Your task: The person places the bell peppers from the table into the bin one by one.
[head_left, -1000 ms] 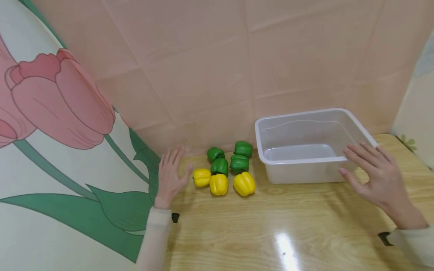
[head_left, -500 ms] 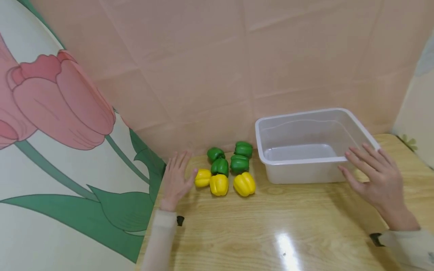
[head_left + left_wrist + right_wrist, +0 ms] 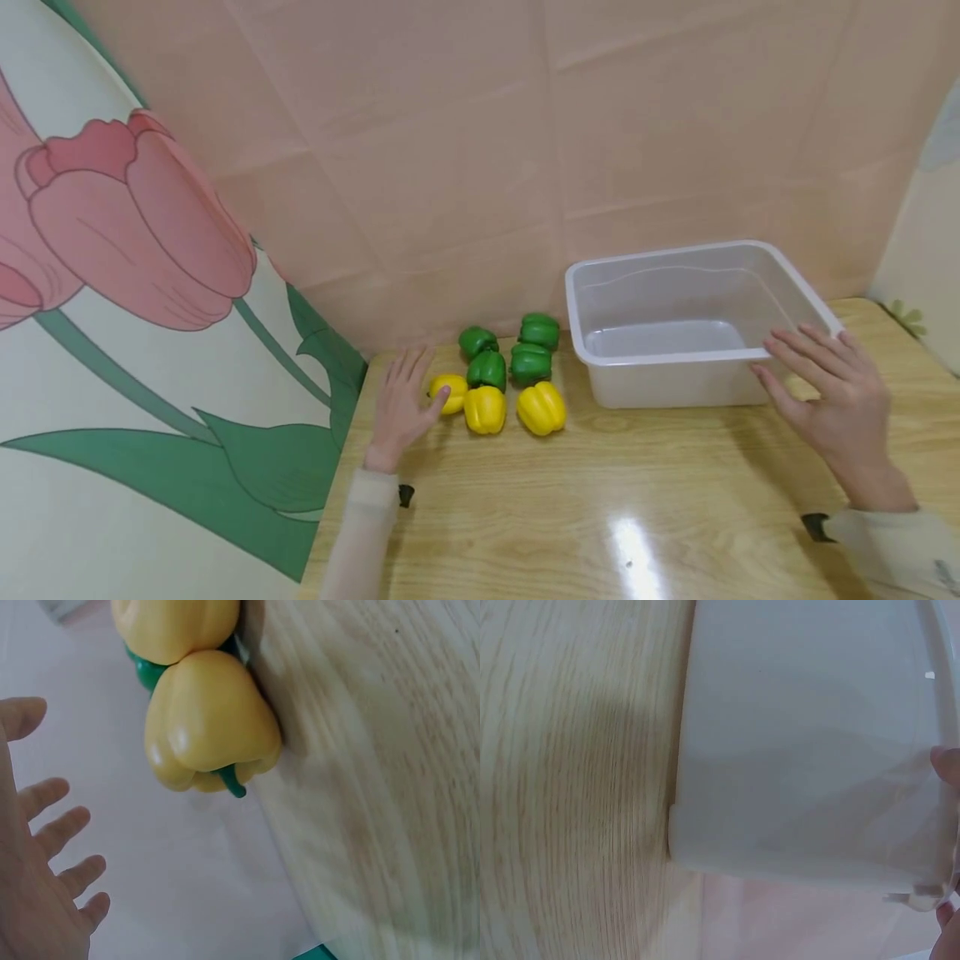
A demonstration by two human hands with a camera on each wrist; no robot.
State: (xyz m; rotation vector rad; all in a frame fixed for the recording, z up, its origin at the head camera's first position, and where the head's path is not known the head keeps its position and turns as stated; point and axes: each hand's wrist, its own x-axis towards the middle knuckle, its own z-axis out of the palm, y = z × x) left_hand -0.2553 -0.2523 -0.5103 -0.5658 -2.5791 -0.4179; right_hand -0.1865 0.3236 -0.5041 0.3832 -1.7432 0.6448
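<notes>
Seven peppers [image 3: 495, 379] lie on a glossy wooden table [image 3: 600, 517].

table [image 3: 600, 517]: glossy varnished wood grain is being shown | tub [image 3: 678, 379]: translucent smooth plastic | yellow peppers [image 3: 540, 408]: smooth, slightly shiny | backdrop [image 3: 480, 167]: matt creased cloth is being seen

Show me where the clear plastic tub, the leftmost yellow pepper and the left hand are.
clear plastic tub [image 3: 660, 358]: head view, front rim.
leftmost yellow pepper [image 3: 453, 388]: head view, its top.
left hand [image 3: 397, 408]: head view, back of hand.
</notes>
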